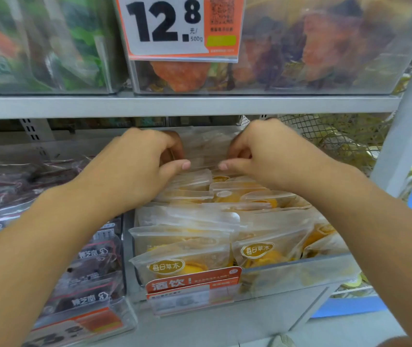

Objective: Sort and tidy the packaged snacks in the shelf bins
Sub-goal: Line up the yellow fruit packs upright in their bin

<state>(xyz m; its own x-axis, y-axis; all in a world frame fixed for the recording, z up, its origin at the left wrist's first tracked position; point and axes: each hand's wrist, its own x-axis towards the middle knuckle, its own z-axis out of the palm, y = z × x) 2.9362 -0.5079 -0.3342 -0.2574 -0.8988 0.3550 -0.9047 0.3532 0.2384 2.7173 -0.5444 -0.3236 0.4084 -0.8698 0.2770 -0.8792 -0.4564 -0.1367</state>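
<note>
Both hands reach into a clear bin (300, 265) of yellow snack packets (182, 256) on the lower shelf. Left hand (142, 161) has fingers curled, pinching a pale packet (205, 146) at the bin's back edge, thumb extended toward the middle. Right hand (262, 151) grips the same packet likewise. Dark packets (92, 261) fill the bin to the left. Farther up, a price tag (175, 26) reads 12.8.

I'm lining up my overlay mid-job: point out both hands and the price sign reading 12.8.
left hand (147, 161), head view, on the back of the hand.
right hand (262, 151), head view, on the back of the hand.
price sign (165, 23), head view, on the white panel with the black digits.
</note>
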